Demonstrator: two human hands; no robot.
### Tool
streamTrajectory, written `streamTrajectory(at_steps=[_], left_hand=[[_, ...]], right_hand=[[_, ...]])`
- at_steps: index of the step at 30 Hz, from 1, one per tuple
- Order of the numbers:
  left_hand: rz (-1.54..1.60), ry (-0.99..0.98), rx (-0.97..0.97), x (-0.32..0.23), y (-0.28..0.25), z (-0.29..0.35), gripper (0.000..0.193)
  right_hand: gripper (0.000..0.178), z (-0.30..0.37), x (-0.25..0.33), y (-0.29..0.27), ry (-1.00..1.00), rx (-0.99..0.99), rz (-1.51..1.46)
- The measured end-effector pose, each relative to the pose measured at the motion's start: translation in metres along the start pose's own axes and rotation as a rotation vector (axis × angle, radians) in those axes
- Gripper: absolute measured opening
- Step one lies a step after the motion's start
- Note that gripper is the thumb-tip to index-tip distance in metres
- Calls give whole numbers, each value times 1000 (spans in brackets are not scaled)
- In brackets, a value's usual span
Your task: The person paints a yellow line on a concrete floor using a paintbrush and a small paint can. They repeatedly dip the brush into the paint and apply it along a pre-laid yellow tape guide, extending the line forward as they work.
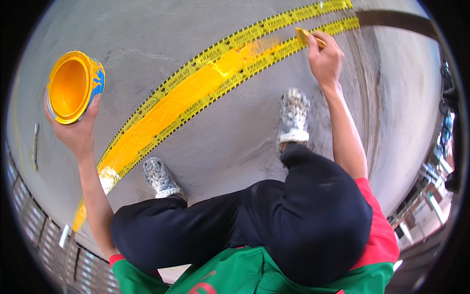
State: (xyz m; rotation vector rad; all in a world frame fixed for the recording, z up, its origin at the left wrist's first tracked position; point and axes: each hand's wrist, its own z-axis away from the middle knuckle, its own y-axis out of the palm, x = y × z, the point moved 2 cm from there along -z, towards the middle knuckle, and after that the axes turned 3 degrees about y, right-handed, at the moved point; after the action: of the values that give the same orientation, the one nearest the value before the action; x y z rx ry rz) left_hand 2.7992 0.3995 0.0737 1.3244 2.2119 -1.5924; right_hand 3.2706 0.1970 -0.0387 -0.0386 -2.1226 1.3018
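My left hand (78, 128) is closed round the lower side of a paint can (98, 82), tilted so its orange-yellow inside shows. Blue shows on the can's outer wall, with yellow drips over it. In my right hand (327, 60) is a small paintbrush (302, 37), its yellow-coated bristles pointing left over the lower strip of tape. Whether the bristles touch the floor I cannot tell. A wet yellow paint stripe (169, 112) runs between two strips of yellow printed tape (199, 58), thinning to streaks towards the brush.
Grey concrete floor (235, 132) surrounds the stripe. My feet, in speckled grey clogs (293, 110), stand just on the near side of the tape. A dark curved band (399, 22) continues beyond the tape's right end. A slatted grating (44, 235) lies at lower left.
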Motion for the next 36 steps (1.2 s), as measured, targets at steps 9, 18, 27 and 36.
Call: streamTrajectory(at_steps=[9, 18, 27, 36], left_hand=[[-180, -193, -132, -89, -8, -23, 93], [-22, -143, -46, -106, 87, 7, 107], [78, -148, -48, -125, 170, 20, 113], [124, -261, -90, -125, 162, 36, 110]], right_hand=[[12, 44, 85, 65, -36, 563, -741], [15, -54, -40, 1, -57, 202, -213], [10, 21, 42, 45, -197, 437, -502], [12, -27, -33, 11, -26, 218, -270]])
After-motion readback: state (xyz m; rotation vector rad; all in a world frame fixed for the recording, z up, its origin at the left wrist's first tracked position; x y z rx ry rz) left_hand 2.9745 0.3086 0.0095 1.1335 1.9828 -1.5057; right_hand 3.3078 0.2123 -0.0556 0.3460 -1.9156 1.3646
